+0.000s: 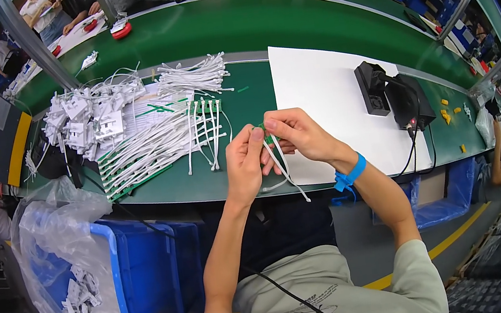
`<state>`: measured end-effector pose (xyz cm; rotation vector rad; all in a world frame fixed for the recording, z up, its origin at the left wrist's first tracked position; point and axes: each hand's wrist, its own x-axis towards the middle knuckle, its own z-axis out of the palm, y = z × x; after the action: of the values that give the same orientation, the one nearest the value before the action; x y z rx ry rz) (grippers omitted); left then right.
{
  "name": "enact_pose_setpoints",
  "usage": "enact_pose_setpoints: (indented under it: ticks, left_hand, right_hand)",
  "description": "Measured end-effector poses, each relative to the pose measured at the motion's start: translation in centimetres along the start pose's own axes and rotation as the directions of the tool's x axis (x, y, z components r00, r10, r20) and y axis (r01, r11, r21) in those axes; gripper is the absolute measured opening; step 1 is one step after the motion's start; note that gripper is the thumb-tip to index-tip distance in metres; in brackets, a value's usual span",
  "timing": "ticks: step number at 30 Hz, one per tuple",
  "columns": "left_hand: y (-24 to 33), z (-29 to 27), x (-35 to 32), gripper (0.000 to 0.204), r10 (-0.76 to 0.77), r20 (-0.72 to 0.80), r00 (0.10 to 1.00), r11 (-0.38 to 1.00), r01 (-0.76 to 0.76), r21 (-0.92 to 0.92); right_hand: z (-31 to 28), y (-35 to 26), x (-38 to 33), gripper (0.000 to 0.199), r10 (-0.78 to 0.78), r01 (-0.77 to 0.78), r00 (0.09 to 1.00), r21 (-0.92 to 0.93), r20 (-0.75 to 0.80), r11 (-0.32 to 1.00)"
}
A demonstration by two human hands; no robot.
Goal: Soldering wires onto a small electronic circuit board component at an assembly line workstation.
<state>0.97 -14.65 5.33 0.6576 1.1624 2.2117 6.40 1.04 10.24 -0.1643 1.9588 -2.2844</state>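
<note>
My left hand point(244, 163) and my right hand point(298, 137) meet above the front edge of the green table point(228, 178). Together they pinch a small green piece with thin white cables point(282, 165) hanging down from it between the palms. A blue band point(350, 175) wraps my right wrist. Just left of my hands lie rows of white cables on green strips point(155, 150), fanned out flat on the table.
A heap of white connector parts point(90, 117) and a bundle of white cables point(192, 75) lie further back. A white sheet point(324, 90) carries a black device point(394, 96). A blue bin lined with clear plastic point(84, 286) stands at lower left. Other people work around the edges.
</note>
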Motion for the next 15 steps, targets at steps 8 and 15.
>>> enact_pose_setpoints:
  ticks: [8, 15]
  left_hand:
    - [-0.2, -0.1, 0.0, 0.035, -0.026, -0.038, 0.999, 1.000, 0.026, 0.008]
    - [-1.3, -0.6, 0.4, 0.037, -0.001, -0.070, 0.998, 1.000, 0.001, 0.002]
  right_hand:
    - [-0.9, 1.0, 0.5, 0.032, 0.054, -0.056, 0.998, 0.050, 0.044, 0.997]
    - [-1.4, 1.7, 1.1, 0.035, 0.058, -0.058, 0.997, 0.011, 0.054, 0.998]
